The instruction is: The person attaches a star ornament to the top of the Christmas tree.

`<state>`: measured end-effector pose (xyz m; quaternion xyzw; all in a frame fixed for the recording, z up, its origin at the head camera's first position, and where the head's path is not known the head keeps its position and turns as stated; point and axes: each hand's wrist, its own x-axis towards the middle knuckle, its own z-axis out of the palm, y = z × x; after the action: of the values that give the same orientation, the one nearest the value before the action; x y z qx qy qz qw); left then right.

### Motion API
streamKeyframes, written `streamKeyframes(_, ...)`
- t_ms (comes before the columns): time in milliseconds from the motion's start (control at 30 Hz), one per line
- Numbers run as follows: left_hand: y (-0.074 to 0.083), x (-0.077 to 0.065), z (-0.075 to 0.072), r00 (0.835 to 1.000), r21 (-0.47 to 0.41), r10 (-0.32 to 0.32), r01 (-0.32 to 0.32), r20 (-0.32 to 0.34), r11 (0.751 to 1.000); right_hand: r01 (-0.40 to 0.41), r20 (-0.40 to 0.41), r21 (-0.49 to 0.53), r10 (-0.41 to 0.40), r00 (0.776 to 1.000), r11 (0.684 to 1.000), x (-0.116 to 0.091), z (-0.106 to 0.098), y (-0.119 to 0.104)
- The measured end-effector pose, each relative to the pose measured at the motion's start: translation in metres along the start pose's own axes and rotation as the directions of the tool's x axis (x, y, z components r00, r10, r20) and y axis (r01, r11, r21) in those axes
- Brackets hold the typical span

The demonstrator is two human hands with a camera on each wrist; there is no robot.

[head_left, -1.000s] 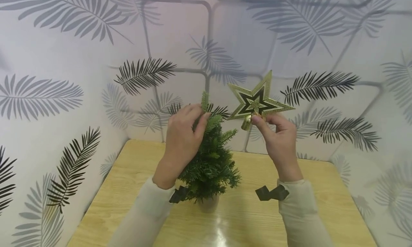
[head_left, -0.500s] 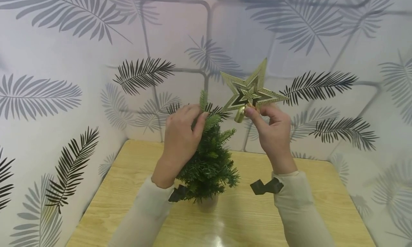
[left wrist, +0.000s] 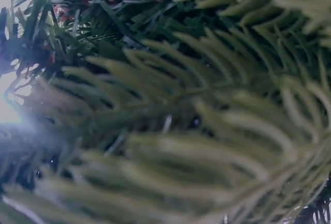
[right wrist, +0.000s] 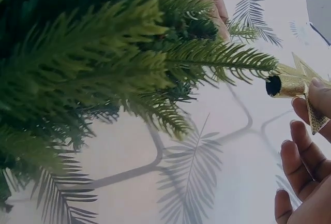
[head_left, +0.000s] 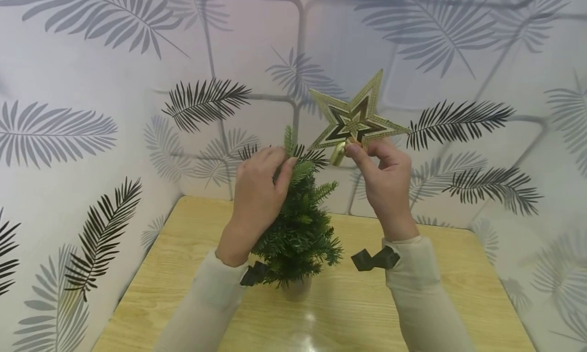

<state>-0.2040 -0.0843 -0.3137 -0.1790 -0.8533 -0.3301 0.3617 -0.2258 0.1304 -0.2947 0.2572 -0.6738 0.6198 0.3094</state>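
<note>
A small artificial Christmas tree (head_left: 300, 229) stands upright on the table. At its top my left hand (head_left: 259, 194) pinches the tip branch (head_left: 288, 140) between thumb and fingers. To the right of that tip, my right hand (head_left: 387, 184) holds a gold star tree topper (head_left: 355, 120) by its lower part, with thumb and fingers. The star is tilted, and its hollow socket (right wrist: 282, 86) points down toward the tree, apart from the tip. Only blurred green branches (left wrist: 170, 100) fill the left wrist view; the left hand cannot be made out there.
The tree's pale base (head_left: 297, 289) rests on a light wooden table (head_left: 367, 311). Behind and at both sides are walls (head_left: 257, 46) with a leaf pattern. Dark straps (head_left: 375, 259) hang at both cuffs.
My right hand has moved up and a little left with the star, bringing it higher and nearer the tree's tip. The left hand has stayed in place on the tip branch.
</note>
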Motion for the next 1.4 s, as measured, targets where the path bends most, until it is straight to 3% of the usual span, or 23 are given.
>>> streamKeyframes(367,0.005,0.001,0.002,1.0,0.011,-0.023,0.023,0.016,1.0,-0.046,0.014,0.028,0.045,0.999,0.999,0.017,0.011,-0.014)
streamKeyframes(633,0.004,0.001,0.001,0.999,-0.014,-0.041,0.041,0.026,0.999,-0.066,0.039,0.234,0.059,0.997,0.97,0.032,0.024,-0.025)
streamKeyframes(1033,0.0,0.001,0.0,1.0,-0.028,0.012,-0.012,0.0,1.0,0.016,0.059,0.218,-0.029,0.998,0.976,0.054,0.049,-0.029)
streamKeyframes(1400,0.001,0.001,-0.003,0.999,-0.01,-0.039,0.04,0.037,0.999,0.029,0.1,0.158,-0.045,0.994,0.987,0.06,0.059,-0.027)
